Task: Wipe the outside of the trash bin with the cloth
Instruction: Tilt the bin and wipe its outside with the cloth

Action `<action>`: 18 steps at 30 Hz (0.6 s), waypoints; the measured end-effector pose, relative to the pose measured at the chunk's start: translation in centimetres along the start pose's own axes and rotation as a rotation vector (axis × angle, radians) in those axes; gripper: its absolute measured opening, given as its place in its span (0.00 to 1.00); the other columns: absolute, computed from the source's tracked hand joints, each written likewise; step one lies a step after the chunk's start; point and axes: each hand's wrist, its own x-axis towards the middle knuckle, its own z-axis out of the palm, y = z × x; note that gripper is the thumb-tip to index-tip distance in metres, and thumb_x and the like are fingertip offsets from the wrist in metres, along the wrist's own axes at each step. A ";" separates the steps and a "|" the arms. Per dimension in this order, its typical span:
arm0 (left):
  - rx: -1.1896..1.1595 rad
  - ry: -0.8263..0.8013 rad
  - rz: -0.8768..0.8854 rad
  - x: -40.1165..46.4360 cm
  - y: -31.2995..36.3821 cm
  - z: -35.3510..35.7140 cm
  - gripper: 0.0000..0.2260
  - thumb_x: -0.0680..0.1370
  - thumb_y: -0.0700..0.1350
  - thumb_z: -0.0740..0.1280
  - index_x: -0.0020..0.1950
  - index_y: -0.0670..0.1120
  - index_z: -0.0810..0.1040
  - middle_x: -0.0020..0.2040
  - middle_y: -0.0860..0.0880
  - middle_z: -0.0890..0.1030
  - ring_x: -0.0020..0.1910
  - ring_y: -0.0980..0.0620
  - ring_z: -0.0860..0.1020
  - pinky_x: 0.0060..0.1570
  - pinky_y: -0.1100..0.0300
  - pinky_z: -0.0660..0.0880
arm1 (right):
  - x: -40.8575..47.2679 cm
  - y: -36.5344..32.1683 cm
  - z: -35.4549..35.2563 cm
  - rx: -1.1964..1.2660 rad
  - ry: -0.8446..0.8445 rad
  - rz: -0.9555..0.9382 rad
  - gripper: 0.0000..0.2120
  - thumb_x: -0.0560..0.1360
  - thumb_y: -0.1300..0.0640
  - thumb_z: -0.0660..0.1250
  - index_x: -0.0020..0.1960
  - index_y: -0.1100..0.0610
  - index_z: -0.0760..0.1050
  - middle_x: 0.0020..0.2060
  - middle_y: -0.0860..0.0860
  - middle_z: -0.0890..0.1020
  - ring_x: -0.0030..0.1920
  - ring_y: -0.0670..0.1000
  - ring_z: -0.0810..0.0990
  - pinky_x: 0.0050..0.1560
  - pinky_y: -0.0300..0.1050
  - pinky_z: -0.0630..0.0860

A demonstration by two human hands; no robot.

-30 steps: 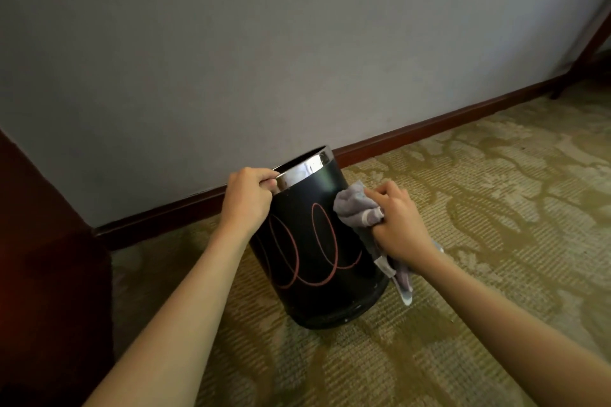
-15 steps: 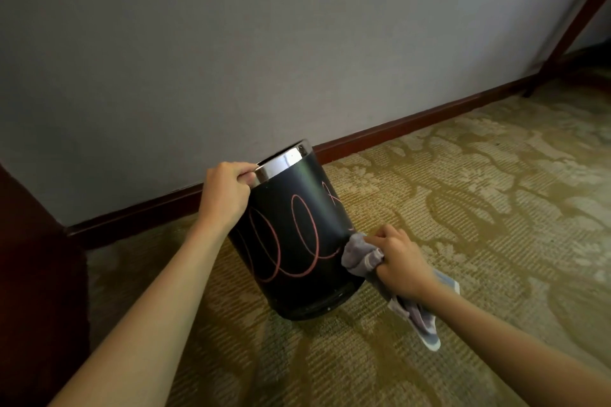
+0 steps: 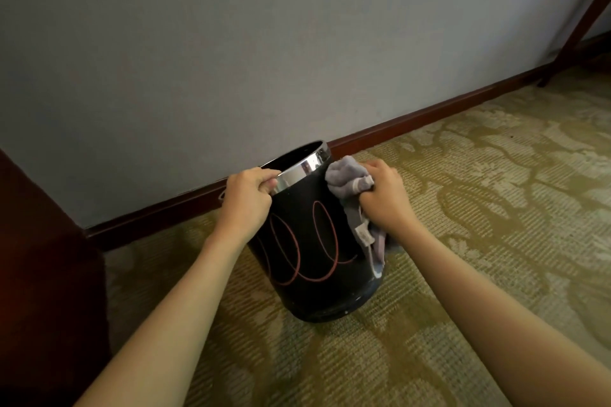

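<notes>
the right hand (image 3: 385, 196) has its grip closed around the cloth (image 3: 347, 177), pressed against the trash bin (image 3: 314, 241) upper right side; the left hand (image 3: 248, 198) grip clasps the near left rim.

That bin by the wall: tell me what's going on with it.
A person is wiping the outside of a black trash bin that stands on the patterned carpet near the baseboard. The left hand grips the shiny metal rim, with the bin leaning a little. The right hand holds a bunched grey cloth against the bin's upper right side, just under the rim, with a loose end hanging down.
</notes>
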 end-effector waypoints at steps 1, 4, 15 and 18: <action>-0.008 0.006 -0.010 0.0 0.0 0.0 0.12 0.78 0.37 0.63 0.59 0.43 0.81 0.52 0.46 0.82 0.49 0.54 0.78 0.50 0.69 0.70 | -0.2 0.5 0.1 0.003 -0.017 0.006 0.11 0.70 0.68 0.58 0.42 0.55 0.75 0.54 0.56 0.75 0.54 0.59 0.71 0.49 0.52 0.70; -0.023 0.014 -0.042 0.3 -0.2 -0.3 0.12 0.78 0.37 0.63 0.58 0.43 0.81 0.53 0.46 0.82 0.51 0.52 0.80 0.51 0.66 0.72 | -1.3 2.5 0.3 -0.058 -0.087 0.028 0.07 0.69 0.67 0.59 0.41 0.57 0.72 0.50 0.55 0.74 0.51 0.60 0.72 0.48 0.56 0.73; -0.051 0.039 -0.105 1.1 -0.6 -0.8 0.11 0.78 0.36 0.63 0.56 0.43 0.82 0.43 0.53 0.81 0.39 0.63 0.76 0.38 0.81 0.65 | -5.7 8.7 1.0 -0.310 -0.284 0.214 0.03 0.69 0.64 0.61 0.37 0.62 0.70 0.40 0.55 0.75 0.45 0.60 0.73 0.38 0.49 0.69; -0.055 0.030 -0.117 1.0 -0.5 -0.8 0.12 0.78 0.36 0.63 0.59 0.42 0.80 0.47 0.50 0.82 0.45 0.56 0.79 0.43 0.73 0.68 | -5.1 7.7 0.8 -0.165 -0.197 0.231 0.04 0.69 0.65 0.61 0.39 0.64 0.74 0.40 0.56 0.77 0.43 0.58 0.75 0.40 0.51 0.74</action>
